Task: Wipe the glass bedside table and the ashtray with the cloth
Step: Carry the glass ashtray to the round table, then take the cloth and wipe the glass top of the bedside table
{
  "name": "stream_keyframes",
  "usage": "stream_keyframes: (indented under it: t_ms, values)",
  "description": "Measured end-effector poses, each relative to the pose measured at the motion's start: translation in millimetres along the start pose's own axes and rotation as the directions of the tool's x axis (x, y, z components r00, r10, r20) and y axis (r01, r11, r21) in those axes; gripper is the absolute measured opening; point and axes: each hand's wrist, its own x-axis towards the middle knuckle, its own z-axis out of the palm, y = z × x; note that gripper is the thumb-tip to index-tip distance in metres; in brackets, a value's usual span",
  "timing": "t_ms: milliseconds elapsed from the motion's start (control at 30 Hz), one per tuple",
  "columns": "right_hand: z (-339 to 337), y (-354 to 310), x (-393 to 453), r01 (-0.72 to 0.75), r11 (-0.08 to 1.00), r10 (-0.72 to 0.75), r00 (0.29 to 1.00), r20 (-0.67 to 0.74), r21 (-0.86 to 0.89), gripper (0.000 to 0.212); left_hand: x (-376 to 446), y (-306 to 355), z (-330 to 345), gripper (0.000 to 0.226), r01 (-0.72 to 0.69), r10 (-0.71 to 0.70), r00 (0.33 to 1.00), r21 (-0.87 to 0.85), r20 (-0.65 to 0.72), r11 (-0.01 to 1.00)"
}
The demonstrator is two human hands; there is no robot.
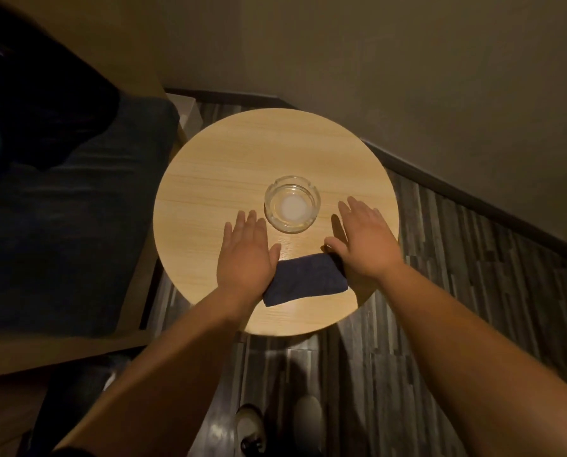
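Observation:
A round bedside table [229, 159] with a light wood-look top fills the middle of the view. A clear glass ashtray [291, 204] stands near its centre. A folded dark blue cloth [305, 281] lies flat near the table's front edge. My left hand [247, 255] hovers palm down, fingers straight, over the cloth's left end and just left of the ashtray. My right hand [364, 239] is spread palm down at the cloth's right end, to the right of the ashtray. Neither hand grips anything.
A bed with dark blue bedding [71, 219] in a wooden frame stands close on the left. Beige walls [407, 77] meet behind the table. The floor [440, 258] is grey striped wood. My shoes [249, 423] show below the table's front edge.

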Motion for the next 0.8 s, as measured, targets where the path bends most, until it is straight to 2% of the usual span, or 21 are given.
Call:
stream_keyframes:
  t_ms: [100,233,367,533,800]
  values:
    - [-4.6,17.0,-34.2,-0.078,0.993,0.079,0.997,0.003,-0.083,0.069,-30.2,27.0,0.2,0.059,-0.169,0.171,0.985,-0.055,0.03,0.984]
    - [-3.7,37.8,-74.5,-0.19,0.975,0.189,0.982,-0.02,-0.112,0.068,-44.5,66.2,5.8,0.073,-0.337,0.346,0.927,-0.078,0.144,0.938]
    - [6.1,52.5,-96.3,-0.196,0.975,0.196,0.981,-0.015,-0.102,0.07,-42.0,70.5,24.0,0.088,-0.33,0.317,0.921,0.024,0.226,0.944]
    - [21.1,58.4,-101.4,-0.092,0.994,0.091,0.996,-0.011,-0.064,0.069,-44.7,65.8,45.9,0.099,-0.356,0.326,0.924,0.143,0.201,0.923]
    - [24.8,54.4,-108.2,-0.008,1.0,0.008,1.0,0.029,-0.015,0.068,-76.3,63.4,47.2,0.102,-0.388,0.362,0.912,0.118,0.19,0.914]
